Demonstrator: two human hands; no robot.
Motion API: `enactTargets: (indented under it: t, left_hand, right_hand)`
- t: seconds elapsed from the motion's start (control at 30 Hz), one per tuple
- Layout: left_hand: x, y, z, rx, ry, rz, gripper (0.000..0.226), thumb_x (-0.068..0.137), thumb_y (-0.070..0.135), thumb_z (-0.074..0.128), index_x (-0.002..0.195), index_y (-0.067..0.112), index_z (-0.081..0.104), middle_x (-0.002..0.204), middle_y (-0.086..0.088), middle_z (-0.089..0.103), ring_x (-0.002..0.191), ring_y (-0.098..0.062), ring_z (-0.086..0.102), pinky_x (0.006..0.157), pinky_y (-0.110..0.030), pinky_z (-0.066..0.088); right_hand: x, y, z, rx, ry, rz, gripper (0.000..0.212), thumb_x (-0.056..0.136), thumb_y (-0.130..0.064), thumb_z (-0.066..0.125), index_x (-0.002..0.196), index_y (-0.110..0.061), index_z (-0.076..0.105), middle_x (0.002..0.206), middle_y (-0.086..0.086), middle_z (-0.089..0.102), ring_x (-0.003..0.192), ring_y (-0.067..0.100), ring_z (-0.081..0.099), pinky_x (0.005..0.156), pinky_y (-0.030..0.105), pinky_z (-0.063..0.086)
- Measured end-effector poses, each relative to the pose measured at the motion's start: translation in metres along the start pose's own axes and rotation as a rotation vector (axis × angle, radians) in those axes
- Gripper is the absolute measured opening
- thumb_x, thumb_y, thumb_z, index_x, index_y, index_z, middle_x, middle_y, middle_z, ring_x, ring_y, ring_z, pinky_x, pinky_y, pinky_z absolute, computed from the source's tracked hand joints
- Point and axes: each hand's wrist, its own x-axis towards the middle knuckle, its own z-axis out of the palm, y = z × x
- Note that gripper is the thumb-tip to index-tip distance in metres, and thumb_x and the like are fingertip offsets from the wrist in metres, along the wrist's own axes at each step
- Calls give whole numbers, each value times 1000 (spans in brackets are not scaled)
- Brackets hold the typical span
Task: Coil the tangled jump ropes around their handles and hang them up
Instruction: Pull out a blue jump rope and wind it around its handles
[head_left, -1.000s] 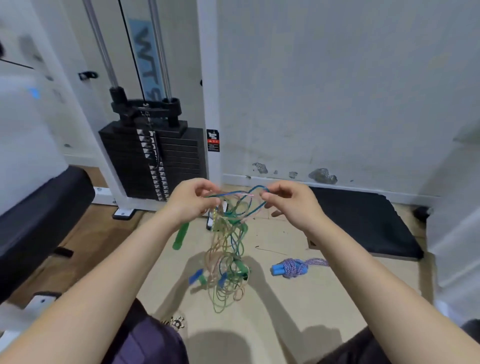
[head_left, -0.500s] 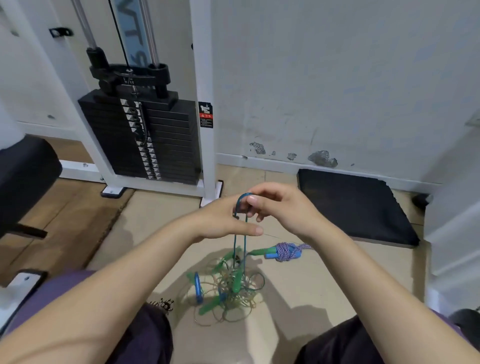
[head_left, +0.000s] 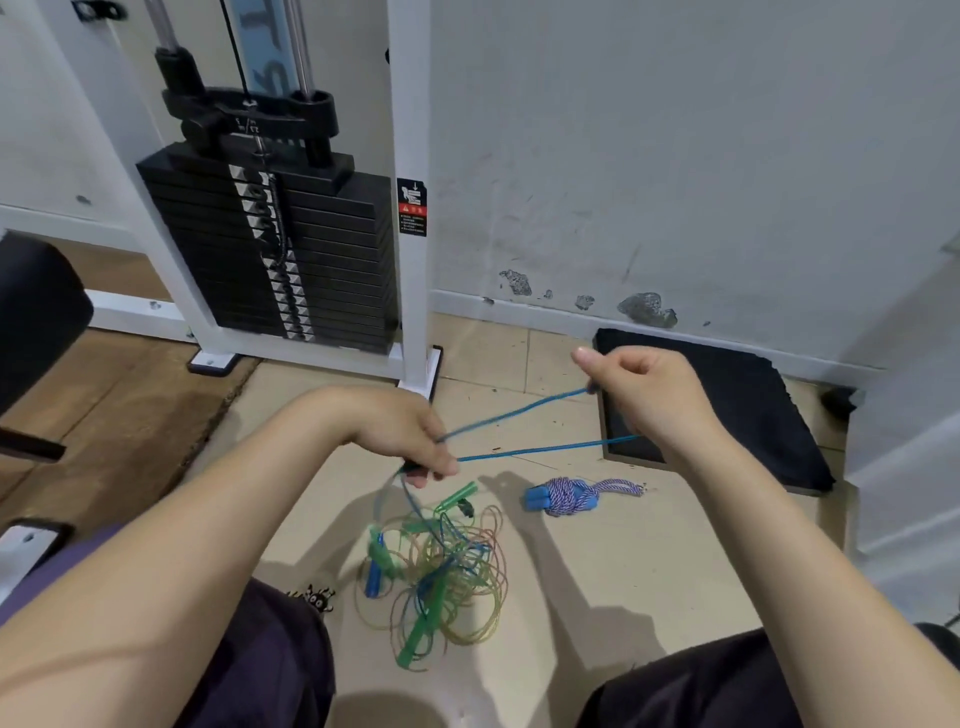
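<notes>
I've got the blue rope (head_left: 519, 431) pinched in my left hand (head_left: 400, 436) and gripped in my right hand (head_left: 644, 389), two strands stretched between them, rising rightward. Below, the tangled ropes (head_left: 441, 571) lie heaped on the floor (head_left: 597, 597), green handle (head_left: 415, 639) pointing toward me.

1. Blue rope (head_left: 519, 413): two taut strands stretch in the air between the left hand (head_left: 400, 436) and the right hand (head_left: 644, 389), both pinching it.
2. Tangled pile (head_left: 441, 571): green, blue and yellowish ropes with green and blue handles, heaped loose on the floor, blue strands rising to the left hand.
3. Striped rope (head_left: 566, 496): purple-white, bundled round blue handles, lying on the floor just right of the pile.
</notes>
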Motion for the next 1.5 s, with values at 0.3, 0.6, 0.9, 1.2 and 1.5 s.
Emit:
enactTargets:
  t: [0.3,0.6,0.9,1.2,1.5]
  left_hand:
    - [-4,6,-2,-514,97,259,28,104,20,47,79,12,57,55,2,35,47,-15,36,64,-29,53]
    - [4,26,15,-544,57,410,16,101,8,50,100,2,64,69,1,59,63,-14,56,70,-26,48]
    - [9,16,18,-423,40,327,13,101,6,51,103,8,64,92,-8,74,92,-19,66,92,-36,47]
    - [14,10,23,-169,159,156,17,96,22,63,97,11,75,97,1,77,89,-8,66,98,-32,48]
    - [11,25,20,-770,252,331,16,100,17,52,94,9,65,91,-8,75,76,-26,73,76,-32,58]
  right_hand:
    - [0,24,-2,-140,-175,43,35,90,-34,68,68,-6,70,62,3,65,57,10,55,59,28,49]
    - [-21,9,34,126,-465,-154,31,83,-18,75,112,-16,63,102,5,71,99,12,65,90,25,52]
    - [-22,5,30,79,-292,-140,15,95,-15,60,81,-16,60,68,-2,54,63,13,50,62,24,45]
    - [-9,17,14,145,26,-116,15,95,-19,62,84,-8,65,77,3,65,71,4,58,69,13,44]
    - [-9,18,22,25,114,-103,36,84,-17,74,112,-20,53,107,3,60,93,12,59,84,27,45]
